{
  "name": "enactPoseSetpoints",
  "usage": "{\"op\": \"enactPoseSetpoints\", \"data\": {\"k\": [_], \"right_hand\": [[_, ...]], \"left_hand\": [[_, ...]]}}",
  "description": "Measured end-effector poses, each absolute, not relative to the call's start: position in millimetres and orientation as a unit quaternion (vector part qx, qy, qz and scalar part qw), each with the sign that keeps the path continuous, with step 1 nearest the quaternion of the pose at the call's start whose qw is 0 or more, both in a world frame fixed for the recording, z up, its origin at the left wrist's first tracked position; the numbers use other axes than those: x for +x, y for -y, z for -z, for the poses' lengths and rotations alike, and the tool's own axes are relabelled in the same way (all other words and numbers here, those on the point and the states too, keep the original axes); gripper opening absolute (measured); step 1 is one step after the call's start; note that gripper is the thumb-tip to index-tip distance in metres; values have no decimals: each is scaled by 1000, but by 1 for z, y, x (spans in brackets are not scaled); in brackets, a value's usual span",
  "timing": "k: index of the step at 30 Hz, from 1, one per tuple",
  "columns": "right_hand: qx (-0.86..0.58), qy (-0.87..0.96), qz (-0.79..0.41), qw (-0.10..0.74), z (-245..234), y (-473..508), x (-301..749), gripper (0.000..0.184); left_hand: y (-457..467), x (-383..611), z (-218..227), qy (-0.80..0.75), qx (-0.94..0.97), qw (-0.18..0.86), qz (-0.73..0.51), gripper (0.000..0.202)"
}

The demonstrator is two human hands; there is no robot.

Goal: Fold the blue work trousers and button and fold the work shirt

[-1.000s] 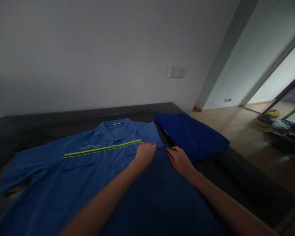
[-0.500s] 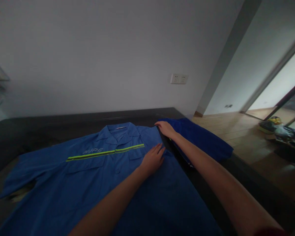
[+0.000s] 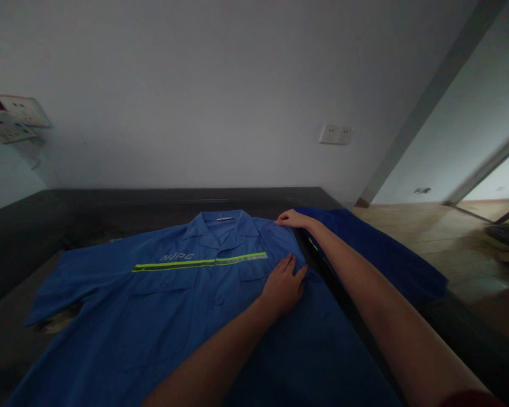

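A blue work shirt (image 3: 161, 305) with a yellow-green reflective stripe lies spread face up on a dark table (image 3: 89, 209). My left hand (image 3: 283, 285) lies flat, fingers stretched out, on the shirt's right side where the sleeve is folded in. My right hand (image 3: 292, 219) reaches further back and rests with its fingers on the shirt's right shoulder by the collar. A folded darker blue garment (image 3: 385, 254) lies just to the right of my right arm.
A white wall with a double socket (image 3: 336, 134) stands behind the table. A wooden floor (image 3: 458, 243) and a doorway open to the right. Some boxes (image 3: 8, 116) sit on the wall at the far left.
My right hand went from beside my left hand up to the shirt's shoulder and stays there. My left hand opened flat on the folded side. The view shifted to the left.
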State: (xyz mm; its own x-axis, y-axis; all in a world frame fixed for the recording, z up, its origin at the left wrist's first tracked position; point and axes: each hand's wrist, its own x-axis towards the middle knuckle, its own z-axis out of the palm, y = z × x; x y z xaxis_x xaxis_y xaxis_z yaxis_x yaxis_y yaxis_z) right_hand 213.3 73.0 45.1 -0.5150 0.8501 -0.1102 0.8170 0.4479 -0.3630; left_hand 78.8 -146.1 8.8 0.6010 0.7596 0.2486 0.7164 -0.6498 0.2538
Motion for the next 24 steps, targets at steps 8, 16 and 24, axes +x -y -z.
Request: {"op": "enactPoseSetpoints", "data": {"k": [8, 16, 24], "right_hand": [[-458, 860, -222, 41, -46, -77, 193, 15], [-402, 865, -286, 90, -68, -65, 190, 19], [-487, 829, -175, 211, -49, -68, 195, 22]], "left_hand": [[145, 79, -3, -404, 892, 52, -197, 43], [146, 78, -5, -396, 897, 39, -193, 42], [146, 81, -5, -437, 878, 59, -185, 54]]}}
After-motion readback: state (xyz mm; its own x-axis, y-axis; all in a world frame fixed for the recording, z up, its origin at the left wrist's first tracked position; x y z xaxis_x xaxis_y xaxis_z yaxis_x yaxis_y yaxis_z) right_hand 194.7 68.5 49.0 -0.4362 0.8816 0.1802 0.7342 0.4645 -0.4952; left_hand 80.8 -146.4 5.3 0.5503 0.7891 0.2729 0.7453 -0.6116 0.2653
